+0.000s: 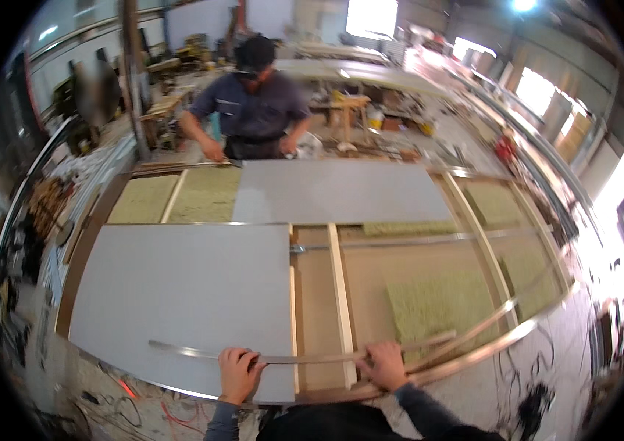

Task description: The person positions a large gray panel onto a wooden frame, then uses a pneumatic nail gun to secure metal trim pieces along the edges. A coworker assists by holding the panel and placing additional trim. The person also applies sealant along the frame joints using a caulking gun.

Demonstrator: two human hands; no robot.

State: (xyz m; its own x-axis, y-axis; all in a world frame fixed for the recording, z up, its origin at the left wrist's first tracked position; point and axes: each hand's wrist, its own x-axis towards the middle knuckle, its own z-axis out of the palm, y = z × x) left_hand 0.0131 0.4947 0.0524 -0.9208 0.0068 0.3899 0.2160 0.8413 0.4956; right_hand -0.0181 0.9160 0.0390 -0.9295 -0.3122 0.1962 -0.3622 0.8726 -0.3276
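Note:
A long, thin metal strip (301, 360) runs crosswise over the near side of a large panel frame. My left hand (240, 373) is closed around it above the near edge of a grey sheet (187, 294). Farther right, my right hand (384, 365) grips the same strip near the end of an upright wooden slat (340, 309). The strip's left end reaches over the grey sheet; its right part extends past my right hand toward yellow-green insulation (440, 301). Another long strip (481, 323) curves along the frame's right side.
A second grey sheet (334, 191) covers the far middle, beside more insulation (209, 195). Across the frame stands a co-worker (260, 110), hands low at its far edge. Cables (179, 415) lie on the floor near me. A small wooden stand (348, 114) is behind.

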